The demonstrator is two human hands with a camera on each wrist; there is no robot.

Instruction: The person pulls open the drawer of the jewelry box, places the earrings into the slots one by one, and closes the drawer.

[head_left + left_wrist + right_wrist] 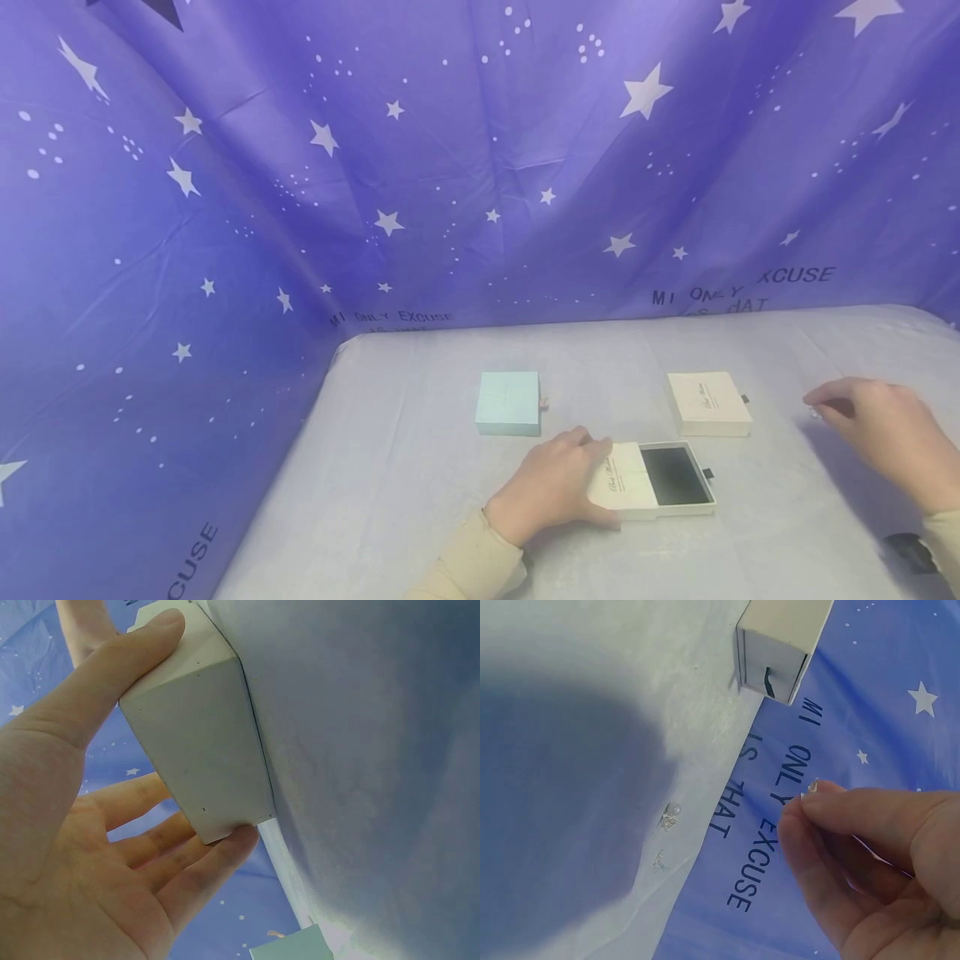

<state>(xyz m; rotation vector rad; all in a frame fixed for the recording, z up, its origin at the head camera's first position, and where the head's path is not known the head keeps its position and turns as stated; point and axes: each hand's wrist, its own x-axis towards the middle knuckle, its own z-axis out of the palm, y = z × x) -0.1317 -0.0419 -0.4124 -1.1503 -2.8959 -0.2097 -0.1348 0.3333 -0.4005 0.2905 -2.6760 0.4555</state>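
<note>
My left hand (558,483) grips the sleeve of a cream drawer-style jewellery box (626,492), thumb at the near side and fingers at the far side. Its drawer (677,477) is pulled out to the right, showing a black lining and a black ribbon tab. Off to the right, my right hand (888,425) is raised over the table, pinching a tiny shiny piece of jewellery (812,786) between thumb and forefinger. Most of that piece is hidden by the fingertips. In the right wrist view, a small pearl jewellery piece (671,816) and a silvery piece (658,861) lie on the tabletop.
A second cream box (708,404), closed with a dark tab, stands behind the open one. Farther left is a closed mint-green box (508,404). A pale cloth covers the table (390,467), and a purple star-patterned curtain (480,167) hangs at its back and left.
</note>
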